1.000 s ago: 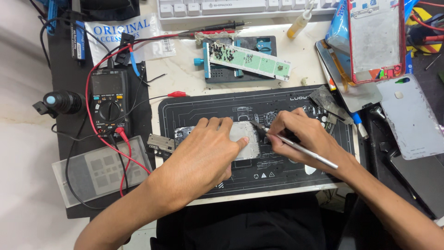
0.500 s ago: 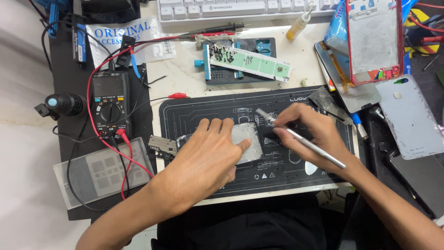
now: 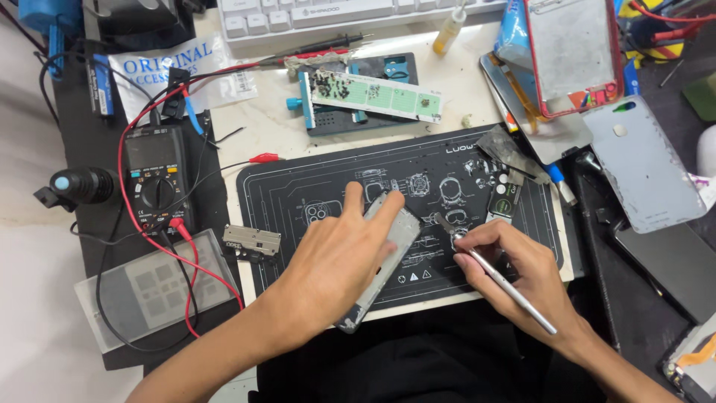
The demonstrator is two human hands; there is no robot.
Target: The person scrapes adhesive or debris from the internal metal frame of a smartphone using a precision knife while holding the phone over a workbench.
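Left hand (image 3: 339, 261) fingers press flat on the phone frame (image 3: 384, 257), steadying it; right hand (image 3: 522, 272) fingers pinch tweezers (image 3: 496, 276) at its edge. Next: precise tip placement.

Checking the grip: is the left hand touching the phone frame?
Touching. The head view shows the left hand lying flat on the phone frame.

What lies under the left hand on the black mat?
A grey phone frame lies slanted on the black mat under the left hand; its middle is covered by the palm.
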